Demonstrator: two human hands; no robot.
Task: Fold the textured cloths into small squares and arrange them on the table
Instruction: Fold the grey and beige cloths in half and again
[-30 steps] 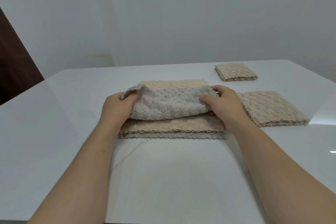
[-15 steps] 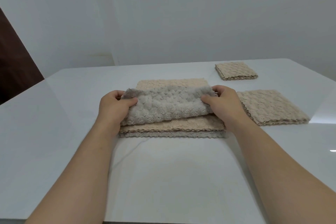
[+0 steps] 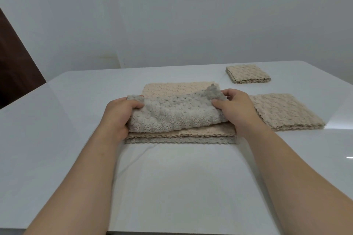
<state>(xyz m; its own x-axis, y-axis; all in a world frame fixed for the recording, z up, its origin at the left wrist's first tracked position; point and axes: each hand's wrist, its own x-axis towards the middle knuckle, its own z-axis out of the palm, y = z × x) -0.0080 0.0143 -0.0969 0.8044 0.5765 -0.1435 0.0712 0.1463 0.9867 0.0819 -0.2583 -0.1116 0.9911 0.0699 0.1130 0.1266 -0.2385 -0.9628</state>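
Observation:
A grey textured cloth [image 3: 175, 114] lies doubled over on a flat pile of beige and grey cloths [image 3: 179, 135] in the middle of the white table [image 3: 57, 120]. My left hand [image 3: 118, 118] grips the grey cloth's left end, thumb on top. My right hand [image 3: 235, 108] pinches its right end, where one corner sticks up. A beige cloth folded into a small square [image 3: 248, 73] sits at the far right. A larger folded beige cloth [image 3: 286, 110] lies just right of my right hand.
A white wall rises behind the table. A dark brown panel [image 3: 17, 66] stands at the far left. The table's near edge runs along the bottom of the view, under my forearms.
Both hands drew the grey cloth's fold toward me across the pile. Its right corner now pokes up above my right hand, and the cloth looks more bunched.

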